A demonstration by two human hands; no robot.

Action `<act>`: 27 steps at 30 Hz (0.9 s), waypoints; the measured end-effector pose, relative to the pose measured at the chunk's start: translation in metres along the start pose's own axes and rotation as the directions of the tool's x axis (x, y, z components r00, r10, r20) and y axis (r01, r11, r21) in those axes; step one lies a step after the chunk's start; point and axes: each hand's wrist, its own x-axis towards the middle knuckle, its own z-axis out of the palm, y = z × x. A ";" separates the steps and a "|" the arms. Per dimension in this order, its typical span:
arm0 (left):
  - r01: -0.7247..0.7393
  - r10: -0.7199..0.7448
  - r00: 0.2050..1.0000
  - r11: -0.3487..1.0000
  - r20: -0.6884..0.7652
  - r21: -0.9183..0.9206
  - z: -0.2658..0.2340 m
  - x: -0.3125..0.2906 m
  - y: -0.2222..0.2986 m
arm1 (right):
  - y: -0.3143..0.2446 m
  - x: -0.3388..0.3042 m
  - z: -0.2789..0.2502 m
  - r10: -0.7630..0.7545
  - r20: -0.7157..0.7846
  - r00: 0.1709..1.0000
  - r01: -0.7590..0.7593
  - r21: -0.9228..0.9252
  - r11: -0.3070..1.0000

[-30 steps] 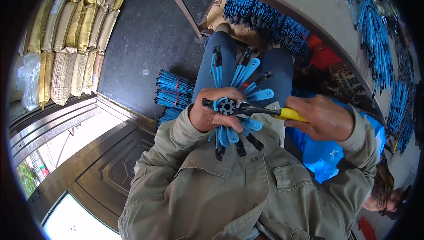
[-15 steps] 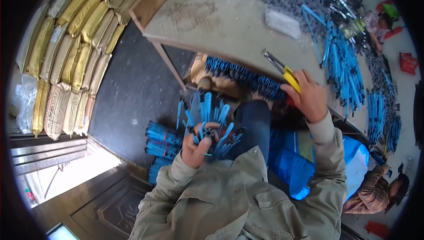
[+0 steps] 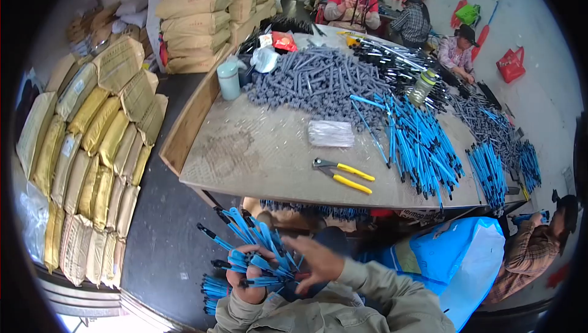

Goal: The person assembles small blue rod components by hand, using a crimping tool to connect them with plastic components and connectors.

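Note:
My left hand [image 3: 248, 284] is closed around a bundle of blue plastic sticks with black ends [image 3: 264, 241], held above my lap. The sticks fan out at the top. Beside them my right hand [image 3: 321, 264] is open, slightly blurred, its fingers apart near the bundle's right side; whether it touches the sticks I cannot tell. A pair of pliers with yellow handles [image 3: 352, 177] lies on the table with its handles spread. More bundles of blue sticks [image 3: 214, 290] lie on the floor, left of my left hand.
The table [image 3: 275, 174] bears a pile of grey plastic pieces [image 3: 318, 82], loose blue sticks [image 3: 422, 149], a clear packet [image 3: 331, 133] and a bottle [image 3: 228, 80]. Stacked sacks [image 3: 92, 149] stand left. A blue bag [image 3: 441, 256] is at right. Several people sit around the table.
My right hand has put the yellow-handled pliers down on the table and come over to the bundle. The view has tilted up, showing more of the table. My left hand still holds the bundle.

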 end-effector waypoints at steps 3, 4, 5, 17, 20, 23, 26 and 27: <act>-0.136 0.138 0.986 0.990 0.089 -0.030 0.029 0.017 0.006 | 0.010 -0.009 0.060 0.214 -0.125 0.969 -0.126 0.495 0.860; -0.198 0.204 0.969 0.978 0.137 -0.058 0.035 0.019 0.007 | 0.015 -0.008 0.068 0.334 -0.125 0.934 -0.150 0.712 0.686; -0.251 0.263 0.947 0.964 0.184 -0.089 0.038 0.020 0.008 | 0.018 -0.006 0.067 0.334 -0.130 0.934 -0.146 0.712 0.687; -0.731 0.756 0.654 0.625 0.021 0.274 0.030 0.093 0.003 | 0.012 -0.014 -0.009 0.260 -0.296 0.919 0.018 0.692 0.722; -0.334 0.375 0.894 0.922 0.244 -0.194 0.017 0.094 -0.027 | -0.019 0.000 -0.031 0.010 -0.217 0.976 0.104 0.505 0.857; 0.096 0.068 0.975 0.734 0.214 -0.673 0.046 0.059 -0.024 | -0.037 0.015 -0.034 0.090 -0.329 0.940 0.064 0.429 0.901; 0.030 -0.003 0.976 0.992 0.217 -0.122 0.034 0.054 -0.037 | -0.042 0.021 -0.030 0.180 -0.318 0.931 -0.056 0.360 0.931; 0.000 -0.038 0.979 0.982 0.199 0.189 0.030 0.052 -0.040 | -0.043 0.022 -0.027 0.236 -0.253 0.938 -0.147 0.324 0.935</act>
